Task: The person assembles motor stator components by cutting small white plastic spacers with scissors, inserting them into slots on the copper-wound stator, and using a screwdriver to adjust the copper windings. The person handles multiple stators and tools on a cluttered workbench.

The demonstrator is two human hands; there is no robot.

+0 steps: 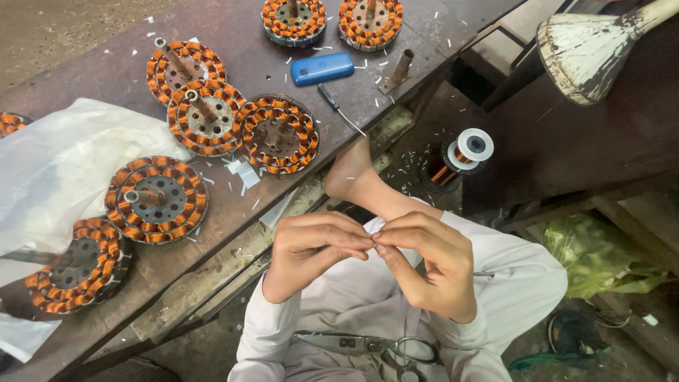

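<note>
My left hand and my right hand meet fingertip to fingertip above my lap, pinching something very small and pale between them; what it is stays hidden by the fingers. A pair of metal scissors lies across my lap below the hands. On the brown workbench to the left lie several round motor stators wound with copper wire; the nearest to my hands is one at the bench edge, another sits further left. My bare foot rests against the bench edge.
A blue phone, a small screwdriver and a metal shaft lie on the bench. White plastic sheet covers its left part. A spool of copper wire stands on the floor; a worn white cone-shaped object sits top right.
</note>
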